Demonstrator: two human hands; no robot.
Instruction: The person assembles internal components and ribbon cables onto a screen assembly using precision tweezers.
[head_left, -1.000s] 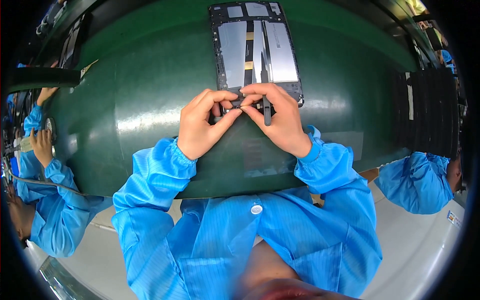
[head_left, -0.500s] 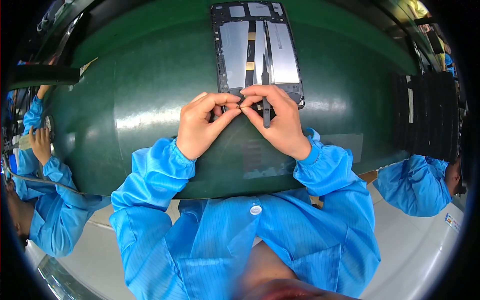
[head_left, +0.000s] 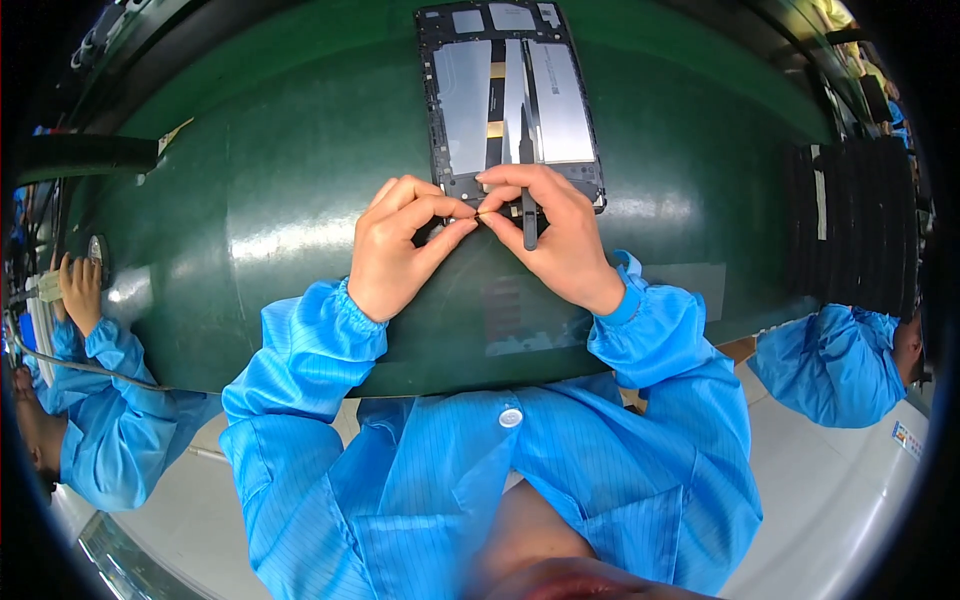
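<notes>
An opened tablet lies on the green bench in front of me, its battery panels and a dark ribbon cable showing. At its near edge, the thumb and forefinger of my left hand are pinched together, with the other fingers raised. My right hand meets it fingertip to fingertip, thumb and forefinger also closed. Between the tips is a tiny dark and yellowish piece, too small to name. Dark tweezers are tucked in my right hand, their narrow end pointing away over the tablet.
The green bench top spreads around the tablet. A stack of black trays stands at the right edge. A clear sheet lies near the front edge. Blue-sleeved co-workers sit on both sides; one co-worker's hand rests at the far left.
Both hands have shifted slightly left, still pinched together. The left hand's free fingers have risen away from the tablet. The tablet appears slightly further left and away.
</notes>
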